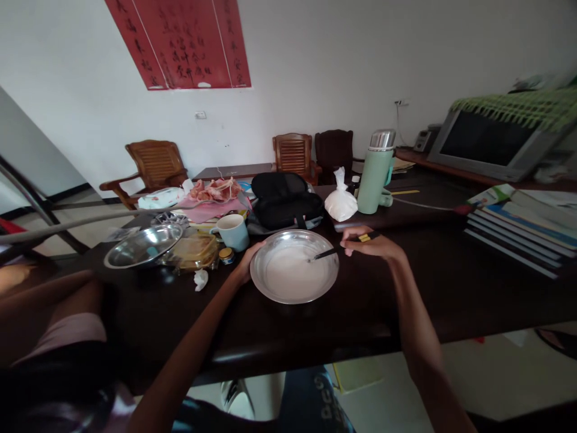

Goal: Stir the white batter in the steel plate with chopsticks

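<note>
We steady a metal bowl [293,240] at the centre of our dial, on a dark table [360,313], our left hand [249,263] holding its rim at nine o'clock. At two o'clock, our right hand [372,245] grips a dark slender utensil [328,254], its tip at the bowl's white mixture [288,272]. A pale blue mug [233,236] stands at ten o'clock, a tied white bag [341,204] at one o'clock

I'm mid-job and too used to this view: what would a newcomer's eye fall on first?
Probably the big red sheet with black writing, high on the wall left of centre. Then the shiny metal bowl of white mixture near the centre, the left hand at its left side, the right hand holding a black utensil over it. Beyond, to the right, a pale green flask stands beside a tied white bag.
</note>
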The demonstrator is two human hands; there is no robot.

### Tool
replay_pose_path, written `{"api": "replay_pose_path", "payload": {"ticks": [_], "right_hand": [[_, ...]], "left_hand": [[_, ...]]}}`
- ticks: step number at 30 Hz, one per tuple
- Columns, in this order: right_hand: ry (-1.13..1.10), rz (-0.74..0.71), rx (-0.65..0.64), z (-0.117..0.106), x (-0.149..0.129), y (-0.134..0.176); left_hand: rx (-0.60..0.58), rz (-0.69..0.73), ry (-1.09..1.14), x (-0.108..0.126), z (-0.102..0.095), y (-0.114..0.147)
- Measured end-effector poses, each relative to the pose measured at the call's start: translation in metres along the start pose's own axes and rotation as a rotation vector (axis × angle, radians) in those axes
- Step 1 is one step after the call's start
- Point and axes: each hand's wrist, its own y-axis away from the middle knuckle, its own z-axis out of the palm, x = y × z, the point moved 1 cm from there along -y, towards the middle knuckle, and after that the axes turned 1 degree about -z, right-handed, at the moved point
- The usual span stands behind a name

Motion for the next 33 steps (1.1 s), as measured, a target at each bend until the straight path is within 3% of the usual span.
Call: {"api": "replay_pose_path", "payload": {"ticks": [4,7,10,15,20,25,27,30,33], "right_hand": [[-0.067,-0.043,-0.197,0.012,-0.004,-0.004],[-0.039,-0.055,-0.058,0.017,-0.003,-0.009],[0.050,-0.034,0.068,0.005,0.000,-0.002],[-0.070,-0.042,-0.147,0.012,-0.004,-0.004],[0.025,-0.060,0.049,0.010,-0.005,-0.004],[-0.064,-0.024,-0.174,0.011,-0.007,-0.003],[-0.071,-0.026,-0.121,0.016,-0.007,-0.007],[-0.032,-0.002,0.068,0.012,-0.004,-0.006],[-0.033,0.019,-0.025,0.008,-0.005,-0.002]], "left_hand": [[0.010,-0.007,-0.024,0.000,-0.001,0.001],[-0.009,-0.006,0.004,-0.001,0.000,0.000],[-0.002,0.006,0.015,0.000,0.000,-0.001],[0.024,-0.010,-0.036,0.002,0.002,0.003],[-0.015,0.020,-0.043,0.002,0.002,0.004],[0.006,0.006,-0.038,0.002,0.003,0.002],[0.018,0.002,-0.028,0.003,0.004,0.004],[0.010,0.012,-0.024,0.004,0.005,0.005],[-0.007,-0.007,-0.022,0.002,0.003,0.003]]}}
